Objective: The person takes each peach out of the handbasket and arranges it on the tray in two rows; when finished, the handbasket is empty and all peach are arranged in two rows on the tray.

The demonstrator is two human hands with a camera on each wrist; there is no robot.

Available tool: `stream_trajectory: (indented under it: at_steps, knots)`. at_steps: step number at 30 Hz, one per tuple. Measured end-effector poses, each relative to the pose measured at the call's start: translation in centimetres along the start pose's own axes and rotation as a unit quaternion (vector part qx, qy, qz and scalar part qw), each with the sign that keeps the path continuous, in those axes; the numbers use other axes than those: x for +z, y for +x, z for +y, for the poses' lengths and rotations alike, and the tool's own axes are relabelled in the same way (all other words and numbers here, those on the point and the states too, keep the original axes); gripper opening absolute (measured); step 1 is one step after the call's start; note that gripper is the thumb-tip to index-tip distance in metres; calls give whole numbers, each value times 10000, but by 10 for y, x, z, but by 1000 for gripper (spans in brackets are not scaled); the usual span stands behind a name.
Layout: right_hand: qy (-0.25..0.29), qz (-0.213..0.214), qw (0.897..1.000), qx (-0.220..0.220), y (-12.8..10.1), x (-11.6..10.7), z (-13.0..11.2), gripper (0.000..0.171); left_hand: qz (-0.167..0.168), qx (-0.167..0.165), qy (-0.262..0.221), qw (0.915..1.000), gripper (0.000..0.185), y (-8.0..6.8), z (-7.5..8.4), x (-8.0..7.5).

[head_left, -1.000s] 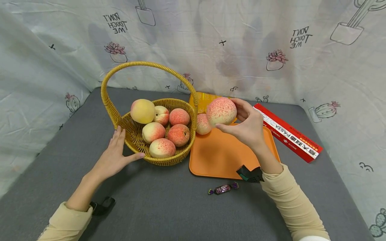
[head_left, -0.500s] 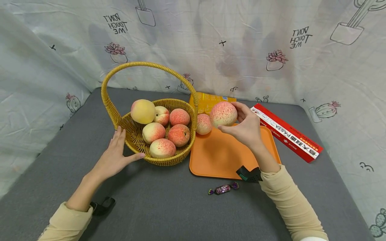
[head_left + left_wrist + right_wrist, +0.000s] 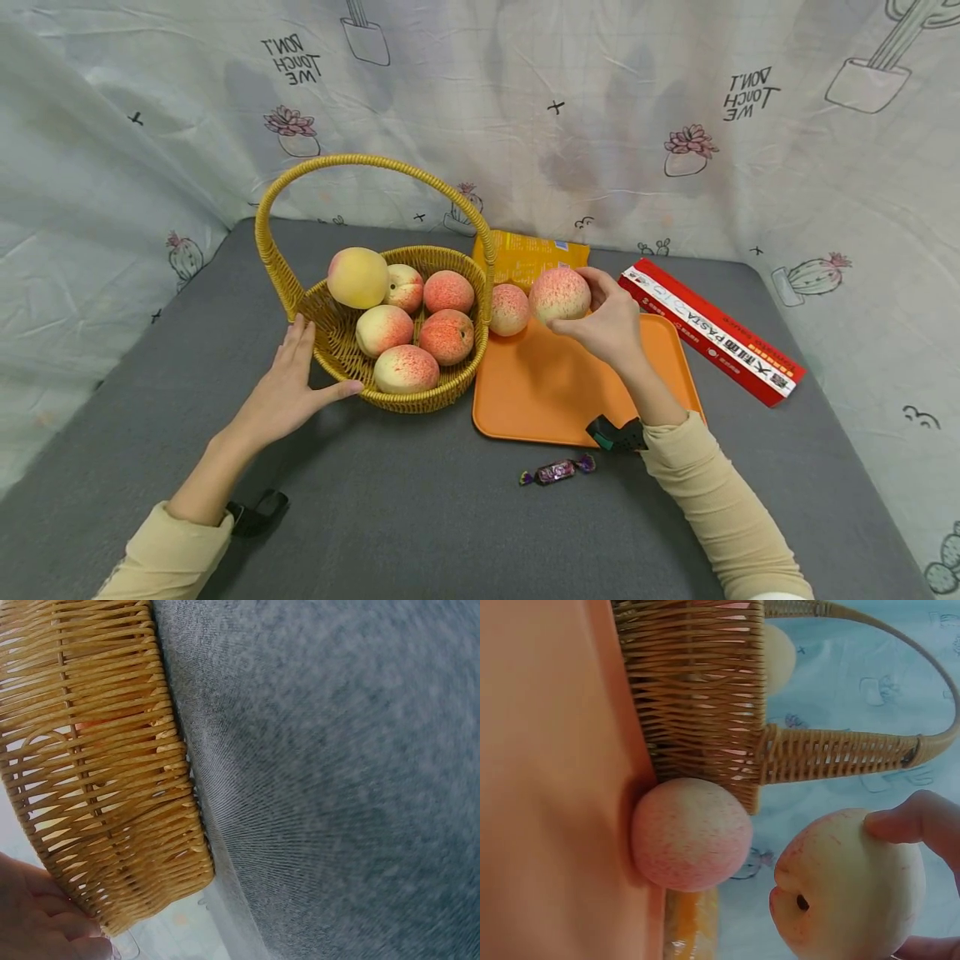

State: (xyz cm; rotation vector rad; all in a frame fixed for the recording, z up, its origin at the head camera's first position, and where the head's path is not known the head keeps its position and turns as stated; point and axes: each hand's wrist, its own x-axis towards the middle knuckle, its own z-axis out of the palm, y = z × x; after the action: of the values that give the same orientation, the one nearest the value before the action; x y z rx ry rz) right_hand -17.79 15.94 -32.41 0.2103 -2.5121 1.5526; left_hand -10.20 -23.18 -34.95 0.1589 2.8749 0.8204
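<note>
My right hand [image 3: 606,324] grips a pink-speckled peach [image 3: 560,293] between thumb and fingers, over the orange tray [image 3: 525,408]. In the right wrist view this peach [image 3: 847,889] shows its stem hollow, and a second peach [image 3: 691,834] sits on the tray beside the basket. That second peach [image 3: 509,310] is at the tray's far left corner. The wicker basket [image 3: 405,402] with its tall arched handle holds several peaches, one yellow [image 3: 358,277] and raised at the left. My left hand [image 3: 282,392], fingers extended and thumb spread, rests against the basket's near left rim.
A yellow packet [image 3: 525,257] lies behind the tray. To the right is a long red pasta box [image 3: 712,333], set diagonally. A purple-wrapped candy [image 3: 557,472] lies in front of the tray on the grey table [image 3: 420,517]. A printed curtain hangs behind.
My right hand has lowered the peach toward the tray and shifted it slightly right. The left hand stays at the basket.
</note>
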Motion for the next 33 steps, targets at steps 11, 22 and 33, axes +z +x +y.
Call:
stream_trajectory:
  at_steps: [11,22,33]
  knots:
    - [-198,-245,9976,617,4,8,15,74,-19,-13,4,10000,117,0,0,0]
    - [-137,-513,9870,1515,9,14,37,74,-37,-8,-33,10000,117,1,0,0]
    - [12,-549,9831,1745,19,22,47,77,-23,-1,-60,10000,116,0,0,0]
